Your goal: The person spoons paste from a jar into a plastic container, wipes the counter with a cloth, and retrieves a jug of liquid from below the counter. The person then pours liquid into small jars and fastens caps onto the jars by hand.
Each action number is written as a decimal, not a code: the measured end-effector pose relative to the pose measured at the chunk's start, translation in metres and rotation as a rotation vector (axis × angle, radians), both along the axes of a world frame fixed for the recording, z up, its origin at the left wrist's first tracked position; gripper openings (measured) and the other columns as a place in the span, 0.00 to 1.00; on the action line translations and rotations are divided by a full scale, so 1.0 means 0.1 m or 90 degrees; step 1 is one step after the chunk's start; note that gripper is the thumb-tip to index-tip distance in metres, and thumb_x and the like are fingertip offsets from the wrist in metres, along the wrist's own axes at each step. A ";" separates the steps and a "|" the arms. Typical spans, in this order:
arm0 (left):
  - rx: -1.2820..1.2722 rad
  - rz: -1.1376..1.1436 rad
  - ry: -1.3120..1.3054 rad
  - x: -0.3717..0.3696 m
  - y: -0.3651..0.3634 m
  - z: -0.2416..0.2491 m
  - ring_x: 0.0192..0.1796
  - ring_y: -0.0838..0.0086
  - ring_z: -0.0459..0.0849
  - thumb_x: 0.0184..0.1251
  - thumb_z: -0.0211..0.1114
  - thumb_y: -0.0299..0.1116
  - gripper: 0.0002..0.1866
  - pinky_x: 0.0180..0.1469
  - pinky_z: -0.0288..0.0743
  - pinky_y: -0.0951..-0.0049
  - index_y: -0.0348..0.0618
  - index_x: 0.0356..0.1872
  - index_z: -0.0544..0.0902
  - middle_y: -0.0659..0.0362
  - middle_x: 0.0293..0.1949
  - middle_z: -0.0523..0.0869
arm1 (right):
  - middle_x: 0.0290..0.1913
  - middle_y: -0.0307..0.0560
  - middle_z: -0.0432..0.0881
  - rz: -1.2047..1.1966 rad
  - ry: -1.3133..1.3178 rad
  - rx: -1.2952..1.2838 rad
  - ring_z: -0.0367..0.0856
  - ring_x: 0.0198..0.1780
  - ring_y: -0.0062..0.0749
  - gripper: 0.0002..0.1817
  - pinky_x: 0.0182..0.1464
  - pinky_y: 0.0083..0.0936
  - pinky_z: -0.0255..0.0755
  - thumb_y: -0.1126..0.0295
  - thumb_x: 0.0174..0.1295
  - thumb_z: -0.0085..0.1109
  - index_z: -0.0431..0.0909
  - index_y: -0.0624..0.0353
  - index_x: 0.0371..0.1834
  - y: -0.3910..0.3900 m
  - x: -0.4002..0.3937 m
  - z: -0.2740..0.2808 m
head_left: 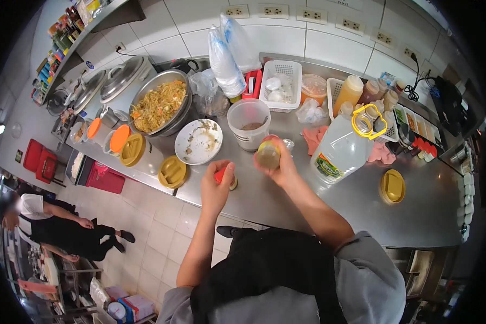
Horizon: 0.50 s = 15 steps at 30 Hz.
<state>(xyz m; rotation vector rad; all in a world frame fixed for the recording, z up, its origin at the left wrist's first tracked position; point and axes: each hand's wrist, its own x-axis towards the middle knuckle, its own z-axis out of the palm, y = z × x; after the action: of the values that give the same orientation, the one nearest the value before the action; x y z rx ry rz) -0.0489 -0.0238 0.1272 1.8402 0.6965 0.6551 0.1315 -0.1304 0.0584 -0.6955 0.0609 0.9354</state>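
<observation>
The small bottle (268, 154) is held just above the steel counter (416, 210), near its front edge and roughly mid-length, in front of the clear plastic tub (249, 123). The right hand (281, 162) is clamped around the bottle body, fingers wrapped from behind, and the contents look yellowish. The left hand (217, 186) is closed on a red cap (220, 175) at the front edge of the counter, thumb up against it; a small item sits under that cap, but what it is cannot be told.

Judged step: capping or uncapping small bottles. To do it well:

- Keep the bottle upright and over the counter, not past its front edge, so drips land on steel.
- Grip the body low, leaving the neck free.
- Seat the cap square before turning.

Surroundings, outward: a used white plate (198, 141) lies left of the tub; a large jug (343, 148) with a yellow ring handle stands right of the right hand, on pink cloths (382, 153). Yellow lids (172, 171) rest near the front-left edge. A pan of noodles (159, 104) sits toward the back left. Another person (54, 224) stands on the floor well apart.
</observation>
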 end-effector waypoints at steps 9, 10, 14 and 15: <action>0.406 0.081 0.203 -0.13 0.21 -0.58 0.60 0.52 0.78 0.54 0.78 0.45 0.29 0.64 0.68 0.52 0.48 0.56 0.82 0.50 0.55 0.82 | 0.46 0.44 0.84 0.002 -0.059 -0.015 0.87 0.43 0.39 0.21 0.41 0.43 0.83 0.47 0.69 0.57 0.75 0.45 0.58 0.04 0.24 -0.17; 0.476 0.101 0.224 -0.13 0.24 -0.62 0.60 0.53 0.79 0.53 0.79 0.47 0.29 0.64 0.68 0.51 0.50 0.56 0.83 0.50 0.55 0.83 | 0.46 0.42 0.83 0.048 -0.094 -0.033 0.86 0.43 0.37 0.20 0.41 0.43 0.83 0.46 0.68 0.57 0.75 0.43 0.56 0.01 0.08 0.04; 0.443 0.068 0.304 -0.09 0.30 -0.80 0.63 0.55 0.77 0.54 0.78 0.45 0.26 0.70 0.56 0.35 0.54 0.55 0.84 0.55 0.58 0.82 | 0.44 0.39 0.82 0.074 -0.075 -0.055 0.86 0.42 0.36 0.19 0.39 0.42 0.83 0.46 0.68 0.58 0.74 0.43 0.53 -0.04 -0.02 -0.03; 0.419 0.063 0.312 -0.09 0.27 -0.85 0.63 0.57 0.77 0.55 0.77 0.46 0.25 0.71 0.55 0.34 0.54 0.54 0.84 0.56 0.58 0.82 | 0.45 0.41 0.83 0.041 -0.037 -0.037 0.86 0.42 0.38 0.20 0.40 0.42 0.83 0.46 0.68 0.58 0.75 0.45 0.54 -0.02 0.03 0.00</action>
<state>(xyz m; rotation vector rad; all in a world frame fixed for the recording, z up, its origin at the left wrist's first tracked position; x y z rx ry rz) -0.0574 0.0031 0.0420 2.6390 0.9696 0.5319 0.1344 -0.1325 0.0582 -0.7820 0.0146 0.9781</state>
